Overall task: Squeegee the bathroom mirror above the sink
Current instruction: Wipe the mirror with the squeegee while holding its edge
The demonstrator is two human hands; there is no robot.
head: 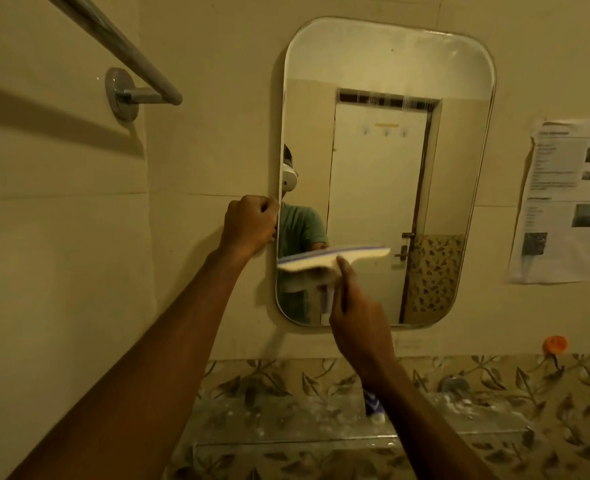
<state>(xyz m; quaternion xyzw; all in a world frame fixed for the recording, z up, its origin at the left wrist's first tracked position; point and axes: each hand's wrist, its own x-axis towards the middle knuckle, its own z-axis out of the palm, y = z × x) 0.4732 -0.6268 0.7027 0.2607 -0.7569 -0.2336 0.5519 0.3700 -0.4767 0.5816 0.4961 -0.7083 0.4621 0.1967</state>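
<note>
A rounded rectangular mirror (435,188) hangs on the beige wall. It reflects a white door and a person in a green shirt. My right hand (359,320) grips the handle of a white squeegee (331,258), index finger stretched along it. Its blue-edged blade lies nearly level against the glass in the mirror's lower left part. My left hand (250,225) grips the mirror's left edge at mid height, fingers curled round the rim. Thin water streaks show near the top of the door reflection.
A chrome towel bar (120,46) juts out on the left wall above my left arm. A printed paper sheet (563,202) is stuck right of the mirror. Below it, an orange hook (555,344), a glass shelf (321,420) and a blue-white tube (373,407) against leaf-patterned tiles.
</note>
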